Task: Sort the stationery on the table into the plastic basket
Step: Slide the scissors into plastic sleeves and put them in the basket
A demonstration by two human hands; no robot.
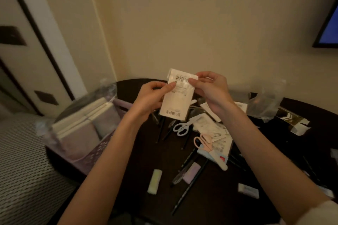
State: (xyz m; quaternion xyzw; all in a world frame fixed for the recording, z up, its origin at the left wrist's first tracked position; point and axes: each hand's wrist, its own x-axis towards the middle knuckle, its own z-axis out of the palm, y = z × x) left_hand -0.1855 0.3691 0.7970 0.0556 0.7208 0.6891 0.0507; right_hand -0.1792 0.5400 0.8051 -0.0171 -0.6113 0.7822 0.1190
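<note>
I hold a white stationery packet [176, 100] with a barcode label upright above the dark table [210, 197]. My left hand [151, 95] pinches its left edge near the top, and my right hand [210, 87] grips its top right corner. The lilac plastic basket [86, 153] stands at the table's left side with white and lilac notebooks [82, 122] in it, under clear wrap. On the table lie white scissors [181, 128], pink scissors [204, 142], more white packets [210, 126], dark pens [184, 195] and pastel erasers [155, 181].
A crumpled clear plastic bag [265, 100] and an open small carton [296, 124] lie at the table's far right. A white eraser [248, 190] sits near the right front. The wall is close behind; a patterned bed or seat surface [23, 170] adjoins on the left.
</note>
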